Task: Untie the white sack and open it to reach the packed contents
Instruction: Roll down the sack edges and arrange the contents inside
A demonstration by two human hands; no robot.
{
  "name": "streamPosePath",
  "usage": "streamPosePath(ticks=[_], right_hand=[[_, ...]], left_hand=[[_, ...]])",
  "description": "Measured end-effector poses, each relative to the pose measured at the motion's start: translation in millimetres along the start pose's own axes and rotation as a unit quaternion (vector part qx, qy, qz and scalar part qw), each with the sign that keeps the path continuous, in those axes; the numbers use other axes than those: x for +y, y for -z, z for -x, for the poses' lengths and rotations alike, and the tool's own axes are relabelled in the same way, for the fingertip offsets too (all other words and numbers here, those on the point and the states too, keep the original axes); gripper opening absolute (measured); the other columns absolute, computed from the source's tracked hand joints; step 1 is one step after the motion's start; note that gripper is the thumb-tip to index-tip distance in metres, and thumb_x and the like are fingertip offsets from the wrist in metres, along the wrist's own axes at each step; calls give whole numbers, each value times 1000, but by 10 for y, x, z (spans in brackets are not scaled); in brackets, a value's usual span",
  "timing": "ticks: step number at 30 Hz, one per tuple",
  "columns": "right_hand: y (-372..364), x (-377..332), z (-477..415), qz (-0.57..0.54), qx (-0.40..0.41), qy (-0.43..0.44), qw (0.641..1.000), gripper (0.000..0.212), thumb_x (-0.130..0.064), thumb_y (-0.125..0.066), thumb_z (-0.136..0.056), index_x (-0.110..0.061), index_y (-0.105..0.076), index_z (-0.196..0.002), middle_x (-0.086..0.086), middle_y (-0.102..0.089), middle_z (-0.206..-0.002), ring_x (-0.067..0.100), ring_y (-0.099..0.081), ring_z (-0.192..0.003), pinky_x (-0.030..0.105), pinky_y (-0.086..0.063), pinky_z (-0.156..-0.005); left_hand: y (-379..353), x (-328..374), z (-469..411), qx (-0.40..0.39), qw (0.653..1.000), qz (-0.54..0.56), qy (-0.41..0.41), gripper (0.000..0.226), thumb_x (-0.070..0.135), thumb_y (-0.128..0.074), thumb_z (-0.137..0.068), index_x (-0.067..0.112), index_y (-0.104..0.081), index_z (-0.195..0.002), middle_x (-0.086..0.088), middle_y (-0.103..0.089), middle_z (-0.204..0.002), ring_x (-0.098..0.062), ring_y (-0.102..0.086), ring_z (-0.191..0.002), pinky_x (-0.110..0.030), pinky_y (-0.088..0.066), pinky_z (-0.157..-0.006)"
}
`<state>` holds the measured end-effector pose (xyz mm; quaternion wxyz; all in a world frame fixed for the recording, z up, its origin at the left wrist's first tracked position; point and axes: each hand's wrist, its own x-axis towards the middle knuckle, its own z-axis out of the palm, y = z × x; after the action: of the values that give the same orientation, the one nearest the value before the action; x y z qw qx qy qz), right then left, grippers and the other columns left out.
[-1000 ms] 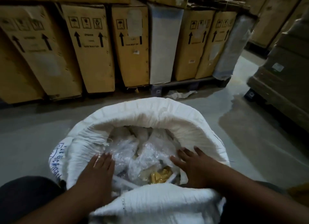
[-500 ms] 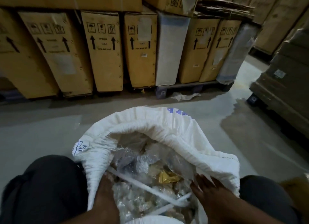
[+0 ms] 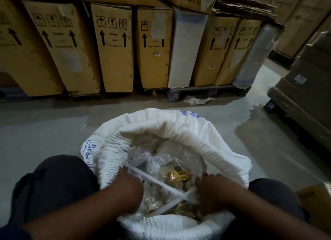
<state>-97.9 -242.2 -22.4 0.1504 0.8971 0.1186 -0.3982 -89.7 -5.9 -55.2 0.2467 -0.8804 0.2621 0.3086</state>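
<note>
Floor-set sack (image 3: 161, 132) around both hands (image 3: 125, 191)

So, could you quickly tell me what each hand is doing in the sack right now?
Left hand: inside the white sack, at one end of a white strap; grip cannot be told.
Right hand: among the clear packets; fingers hidden, cannot be told.

Dim, soft-focus, edge-warped wide-angle view

Left hand (image 3: 128, 189), right hand (image 3: 212, 195) curled.
</note>
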Motion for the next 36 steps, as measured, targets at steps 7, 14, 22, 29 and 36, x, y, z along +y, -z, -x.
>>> streamPosePath(ticks=[7,14,22,29,36], right_hand=[[622,209,-653,-64,422,56,902,73,-46,-60,-92,-23,-36,-157,7,-54,-151,27,-48,-140,44,-32,-121],[503,816,-1659,-27,481,-53,875,89,-23,-65,-84,-15,-23,-163,8,-17,-172,29,-16,-159,53,-9,-127],[902,1631,-1859,-186,532,-202,801,88,-8,-55,-87,-17,-15,-165,9,-14,-173,28,-10,-160,56,-4,-127],[948,1417,-1838,-211,501,-167,823,99,-22,-71,-91,-18,-5,-165,7,-4,-174,26,-2,-161,54,-2,-128],[951,584,-1099,-255,528,121,801,103,-29,-72,-92,-26,-1,-166,-8,2,-174,12,7,-160,49,-11,-129]], left_hand=[[544,-716,-506,387,825,404,80,87,57,-62,-92,25,-24,-164,-4,-38,-165,-23,-42,-148,-42,-45,-113],[138,-1046,-1248,453,838,277,128,110,65,-57,-83,22,-2,-168,2,0,-177,-20,-8,-163,-46,-21,-129],[249,-1461,-1411,473,817,268,193,105,37,-71,-85,23,-9,-168,0,-18,-175,-22,-23,-159,-43,-25,-127],[161,-1295,-1532,416,841,287,191,111,48,-66,-81,16,-5,-168,-4,-7,-176,-21,-11,-162,-43,-17,-131],[328,-946,-1420,417,846,305,129,112,52,-63,-90,16,11,-167,-4,21,-174,-20,17,-161,-41,2,-131]])
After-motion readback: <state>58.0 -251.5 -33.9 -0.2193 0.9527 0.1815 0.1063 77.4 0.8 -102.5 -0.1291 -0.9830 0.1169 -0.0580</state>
